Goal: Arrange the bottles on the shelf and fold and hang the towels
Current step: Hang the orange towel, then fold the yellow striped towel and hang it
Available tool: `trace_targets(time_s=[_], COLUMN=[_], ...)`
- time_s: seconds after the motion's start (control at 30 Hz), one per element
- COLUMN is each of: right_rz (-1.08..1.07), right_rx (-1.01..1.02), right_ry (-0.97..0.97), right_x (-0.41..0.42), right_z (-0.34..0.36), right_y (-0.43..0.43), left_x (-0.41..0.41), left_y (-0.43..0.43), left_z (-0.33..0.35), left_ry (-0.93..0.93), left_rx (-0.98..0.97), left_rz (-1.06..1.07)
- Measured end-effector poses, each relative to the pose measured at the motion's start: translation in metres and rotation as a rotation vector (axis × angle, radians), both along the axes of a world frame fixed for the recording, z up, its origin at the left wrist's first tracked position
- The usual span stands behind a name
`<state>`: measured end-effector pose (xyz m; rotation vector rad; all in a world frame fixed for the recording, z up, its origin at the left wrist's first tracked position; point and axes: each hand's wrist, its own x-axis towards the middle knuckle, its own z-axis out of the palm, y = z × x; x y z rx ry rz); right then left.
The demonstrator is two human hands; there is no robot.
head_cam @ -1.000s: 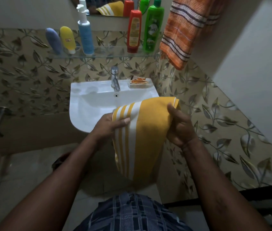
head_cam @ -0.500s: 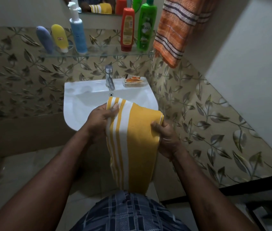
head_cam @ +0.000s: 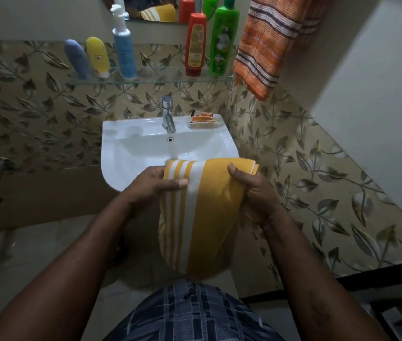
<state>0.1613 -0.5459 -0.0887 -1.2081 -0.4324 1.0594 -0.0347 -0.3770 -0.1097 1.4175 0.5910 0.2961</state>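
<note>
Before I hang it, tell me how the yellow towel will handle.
Likely floppy: the yellow towel sags in a curve below where the left hand and right hand grip its top edge. Probably light, since a pinch at each end holds it up. The folded cloth looks thick and soft, so it seems unlikely to slip.

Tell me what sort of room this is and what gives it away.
A bathroom, probably in a home: a white washbasin with a tap, a glass shelf of toiletry bottles under a mirror, and an orange towel hanging beside it.
</note>
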Motion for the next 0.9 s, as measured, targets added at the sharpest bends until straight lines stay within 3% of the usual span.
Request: trace_targets(time_s=[0.1, 0.2, 0.3, 0.37, 0.47, 0.67, 0.77, 0.83, 0.9], right_rz=[0.13, 0.196, 0.07, -0.026, -0.124, -0.243, -0.239, -0.231, -0.224], right_rx=[0.106, 0.057, 0.033, 0.049, 0.038, 0.016, 0.005, -0.002, 0.003], right_ry=[0.041, -0.021, -0.096, -0.048, 0.092, 0.074, 0.111, 0.132, 0.145], right_x=[0.008, -0.001, -0.015, -0.017, -0.012, 0.006, 0.005, 0.003, 0.0], right_z=[-0.006, -0.021, -0.021, -0.015, -0.006, 0.007, 0.011, 0.012, 0.016], right_y=[-0.006, -0.01, -0.005, -0.003, 0.0, 0.005, 0.006, 0.005, 0.005], left_x=[0.007, 0.015, 0.017, 0.013, 0.002, -0.011, -0.013, -0.01, -0.006], left_y=[-0.007, -0.01, -0.006, -0.004, -0.003, 0.003, 0.005, 0.001, -0.001], left_z=[0.007, 0.016, 0.018, 0.013, -0.004, -0.056, -0.062, -0.054, -0.048], left_ry=[-0.088, -0.11, -0.069, -0.046, 0.054, 0.226, 0.389, 0.349, 0.201], left_rx=[0.003, 0.006, 0.086, 0.09, 0.114, 0.133, 0.159, 0.135, 0.069], left_rz=[0.113, 0.14, 0.114, 0.053, -0.096, -0.127, -0.357, -0.399, -0.292])
